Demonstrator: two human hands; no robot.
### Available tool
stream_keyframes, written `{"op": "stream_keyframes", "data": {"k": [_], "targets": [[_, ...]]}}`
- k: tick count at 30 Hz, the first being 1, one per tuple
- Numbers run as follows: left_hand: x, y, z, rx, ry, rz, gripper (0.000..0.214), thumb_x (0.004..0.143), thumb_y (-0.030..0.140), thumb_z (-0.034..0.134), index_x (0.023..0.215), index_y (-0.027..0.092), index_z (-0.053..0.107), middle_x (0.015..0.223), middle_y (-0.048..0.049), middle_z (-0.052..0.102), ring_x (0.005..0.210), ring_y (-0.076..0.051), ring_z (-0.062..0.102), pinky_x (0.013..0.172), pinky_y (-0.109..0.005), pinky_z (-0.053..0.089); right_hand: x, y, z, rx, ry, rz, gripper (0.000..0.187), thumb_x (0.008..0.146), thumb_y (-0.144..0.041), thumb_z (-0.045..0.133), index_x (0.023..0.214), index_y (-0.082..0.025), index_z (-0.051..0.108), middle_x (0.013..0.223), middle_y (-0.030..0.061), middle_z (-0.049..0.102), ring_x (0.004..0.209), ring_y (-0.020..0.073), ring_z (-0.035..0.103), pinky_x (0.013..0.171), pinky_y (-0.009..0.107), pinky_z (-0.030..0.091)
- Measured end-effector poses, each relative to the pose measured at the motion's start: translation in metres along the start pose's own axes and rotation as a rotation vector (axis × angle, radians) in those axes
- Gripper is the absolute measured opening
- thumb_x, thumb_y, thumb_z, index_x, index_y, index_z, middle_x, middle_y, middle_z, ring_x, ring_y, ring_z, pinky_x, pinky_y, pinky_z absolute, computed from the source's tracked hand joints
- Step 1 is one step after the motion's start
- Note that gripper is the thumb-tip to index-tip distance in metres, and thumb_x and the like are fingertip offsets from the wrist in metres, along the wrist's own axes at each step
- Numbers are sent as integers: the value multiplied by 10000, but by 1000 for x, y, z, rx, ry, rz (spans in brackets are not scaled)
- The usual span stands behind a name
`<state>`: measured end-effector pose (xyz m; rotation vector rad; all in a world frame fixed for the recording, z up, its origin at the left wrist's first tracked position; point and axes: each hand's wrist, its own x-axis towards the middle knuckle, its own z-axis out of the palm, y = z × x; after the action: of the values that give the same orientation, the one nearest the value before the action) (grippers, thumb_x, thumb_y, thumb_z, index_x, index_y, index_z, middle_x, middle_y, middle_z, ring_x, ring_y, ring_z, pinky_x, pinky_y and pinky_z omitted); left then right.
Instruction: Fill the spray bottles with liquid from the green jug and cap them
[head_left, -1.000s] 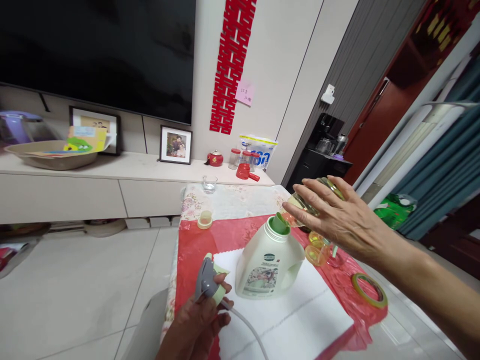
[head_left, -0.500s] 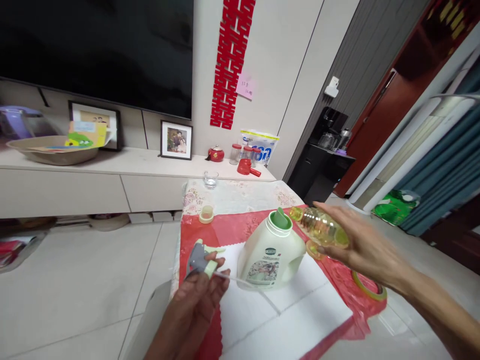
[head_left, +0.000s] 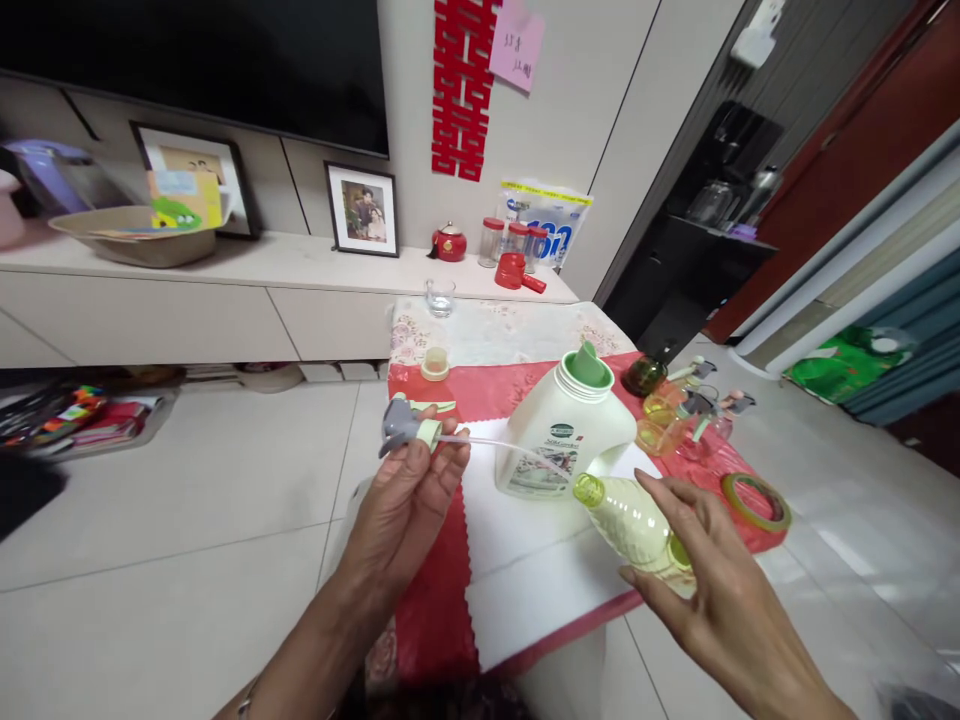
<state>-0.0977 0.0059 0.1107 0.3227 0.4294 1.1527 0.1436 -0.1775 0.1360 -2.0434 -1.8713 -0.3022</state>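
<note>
My left hand (head_left: pixel 412 475) pinches a grey and pale green spray nozzle (head_left: pixel 405 428) by its collar. From it a thin clear dip tube (head_left: pixel 495 443) runs right, in front of the detergent jug. My right hand (head_left: pixel 701 550) grips a clear yellow-green spray bottle (head_left: pixel 630 520) near its base, tilted with its open neck toward the left. The tube's tip lies close to the neck; whether it enters I cannot tell. Behind them a pale green detergent jug (head_left: pixel 555 430) stands upright on a white sheet (head_left: pixel 517 590), a green spout in its open mouth.
Right of the jug are a dark green bottle (head_left: pixel 643 375), several coloured spray bottles (head_left: pixel 660 425) and a roll of tape (head_left: pixel 756 502) on the red cloth (head_left: pixel 480 376). A translucent cap (head_left: pixel 435 364) and a glass cup (head_left: pixel 440 297) stand toward the back.
My right hand has brought the yellow-green bottle from beside the jug to in front of it, turning its neck toward the tube. My left hand still holds the nozzle. The view has tilted downward.
</note>
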Motion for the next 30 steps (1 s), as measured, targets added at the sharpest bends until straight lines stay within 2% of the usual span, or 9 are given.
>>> {"op": "stream_keyframes", "data": {"k": [2, 4, 8, 12, 15, 18, 25, 27, 30], "targets": [[-3, -5, -1, 27, -14, -14, 160, 786, 197, 814, 888, 176, 693, 1029, -33, 731, 901, -140, 721, 868, -249, 618, -1, -4, 1, 16, 5, -4, 659, 935, -431, 539, 1549, -289, 346, 1370, 125, 464, 1197, 290, 531, 841, 424, 574], [-6, -10, -2, 62, 0, -35, 255, 758, 212, 842, 972, 192, 705, 1015, -28, 735, 894, -140, 719, 875, -255, 611, 0, -9, 3, 25, 1, -14, 662, 937, -421, 536, 1555, -286, 339, 1374, 125, 466, 1204, 299, 520, 829, 434, 578], [-14, -24, -1, 143, -11, -90, 428, 714, 247, 880, 1105, 213, 707, 979, -19, 739, 848, -142, 714, 836, -260, 594, 5, -21, 10, 65, -12, -62, 681, 951, -411, 537, 1572, -264, 301, 1396, 123, 470, 1244, 308, 493, 891, 475, 558], [-21, -40, -2, 194, -152, -140, 327, 736, 309, 868, 1020, 202, 745, 995, -31, 750, 967, -168, 696, 919, -269, 542, 11, -39, 20, 144, 2, -119, 661, 964, -387, 540, 1562, -241, 300, 1414, 137, 457, 1276, 311, 469, 934, 495, 539], [-23, -46, -3, 191, -228, -153, 285, 770, 316, 840, 1026, 227, 753, 1053, -28, 753, 1079, -210, 675, 1042, -335, 489, 15, -49, 25, 201, 28, -124, 649, 956, -352, 558, 1549, -227, 326, 1410, 161, 430, 1277, 315, 460, 920, 486, 544], [-23, -46, -4, 174, -213, -172, 288, 784, 305, 828, 1056, 254, 746, 1071, -15, 753, 1129, -231, 666, 1108, -388, 448, 17, -53, 30, 239, 46, -131, 659, 946, -321, 575, 1551, -217, 334, 1392, 175, 423, 1267, 317, 464, 920, 493, 546], [-22, -44, -6, 163, -231, -201, 320, 766, 334, 848, 1052, 235, 740, 1072, -36, 750, 1214, -257, 630, 1123, -385, 427, 18, -51, 35, 390, 79, -135, 684, 925, -298, 622, 1553, -270, 350, 1398, 139, 479, 1280, 302, 492, 978, 477, 532], [-22, -45, -9, 163, -271, -226, 305, 807, 355, 812, 1072, 226, 731, 1125, -53, 737, 1244, -274, 609, 1110, -421, 438, 16, -46, 39, 540, 53, -83, 687, 906, -331, 661, 1534, -309, 384, 1398, 102, 517, 1270, 283, 524, 1000, 443, 530], [-23, -48, -16, 156, -319, -298, 290, 855, 390, 760, 1087, 222, 716, 1208, -77, 706, 1275, -303, 583, 1085, -487, 455, 9, -42, 49, 934, -91, 196, 621, 906, -436, 659, 1486, -326, 465, 1437, 73, 524, 1287, 279, 540, 1034, 424, 514]]}}
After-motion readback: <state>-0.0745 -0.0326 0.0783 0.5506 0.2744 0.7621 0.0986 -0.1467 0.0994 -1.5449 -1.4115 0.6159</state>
